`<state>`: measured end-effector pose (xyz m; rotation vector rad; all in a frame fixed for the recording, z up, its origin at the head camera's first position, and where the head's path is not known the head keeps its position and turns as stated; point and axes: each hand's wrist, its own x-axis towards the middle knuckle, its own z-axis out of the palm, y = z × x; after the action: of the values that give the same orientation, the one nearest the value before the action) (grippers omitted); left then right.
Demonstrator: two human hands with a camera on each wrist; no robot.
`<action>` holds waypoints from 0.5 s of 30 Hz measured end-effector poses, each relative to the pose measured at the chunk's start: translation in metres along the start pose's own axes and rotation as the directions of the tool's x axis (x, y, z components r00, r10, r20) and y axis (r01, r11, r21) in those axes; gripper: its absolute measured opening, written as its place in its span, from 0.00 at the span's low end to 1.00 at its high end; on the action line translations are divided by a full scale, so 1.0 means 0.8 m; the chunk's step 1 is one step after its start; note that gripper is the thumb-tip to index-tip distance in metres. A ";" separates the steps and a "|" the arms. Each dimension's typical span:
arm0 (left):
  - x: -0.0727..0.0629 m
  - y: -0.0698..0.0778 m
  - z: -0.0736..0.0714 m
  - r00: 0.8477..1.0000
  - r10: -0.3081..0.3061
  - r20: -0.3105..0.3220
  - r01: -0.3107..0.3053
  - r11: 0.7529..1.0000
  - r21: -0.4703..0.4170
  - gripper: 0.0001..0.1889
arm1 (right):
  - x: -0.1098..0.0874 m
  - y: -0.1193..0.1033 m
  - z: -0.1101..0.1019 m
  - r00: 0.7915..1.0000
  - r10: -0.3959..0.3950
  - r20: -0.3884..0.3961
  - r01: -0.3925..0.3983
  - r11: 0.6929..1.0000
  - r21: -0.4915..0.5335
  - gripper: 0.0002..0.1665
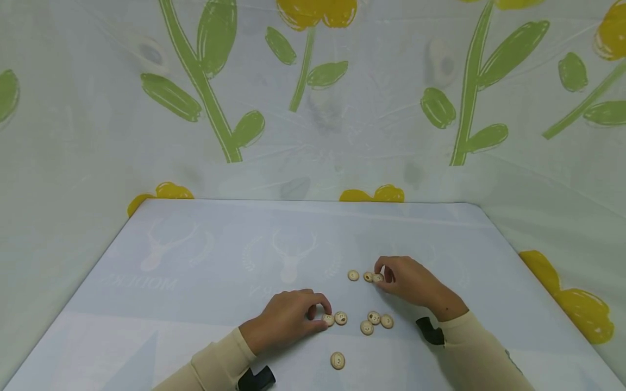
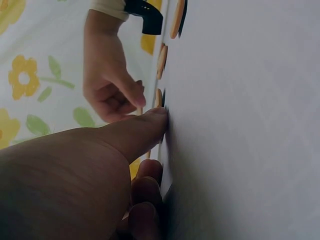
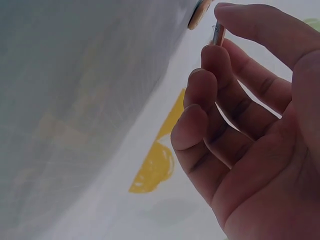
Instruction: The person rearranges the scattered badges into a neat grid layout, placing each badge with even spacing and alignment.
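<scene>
My right hand [image 1: 411, 282] pinches a small round wooden disc [image 1: 378, 277] between thumb and fingertip. That pinched disc [image 3: 218, 34] shows edge-on in the right wrist view. In the head view it overlaps a second disc [image 1: 368, 277], and another disc [image 1: 353, 275] lies to their left. Lower on the table, my left hand [image 1: 290, 315] has its thumb and forefinger about a pale disc [image 1: 328, 320], gripping it by the edges. Right beside that one lies a disc with a dark mark [image 1: 340, 318]. In the left wrist view the thumb [image 2: 145, 125] hides most of the held disc.
Three discs lie close together, one at the top [image 1: 374, 317], one lower left [image 1: 367, 327] and one on the right [image 1: 387, 321]. A single disc [image 1: 337, 360] sits nearer the front. The pale table [image 1: 195, 293] meets a flower-printed curtain [image 1: 371, 108] behind.
</scene>
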<state>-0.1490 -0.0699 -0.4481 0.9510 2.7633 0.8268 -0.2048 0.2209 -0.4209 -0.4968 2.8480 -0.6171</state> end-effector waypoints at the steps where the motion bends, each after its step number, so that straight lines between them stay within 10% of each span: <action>1: 0.000 0.000 0.000 1.000 -0.001 0.000 0.001 1.000 0.001 0.09 | 0.000 0.001 0.000 1.000 0.007 0.000 -0.007 1.000 -0.001 0.09; 15: 0.000 0.001 0.000 1.000 -0.008 0.000 0.008 1.000 -0.005 0.09 | 0.001 0.011 0.001 1.000 0.024 -0.018 -0.025 0.999 -0.037 0.06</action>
<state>-0.1488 -0.0692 -0.4477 0.9380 2.7625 0.8317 -0.2077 0.2281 -0.4253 -0.4636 2.8830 -0.5675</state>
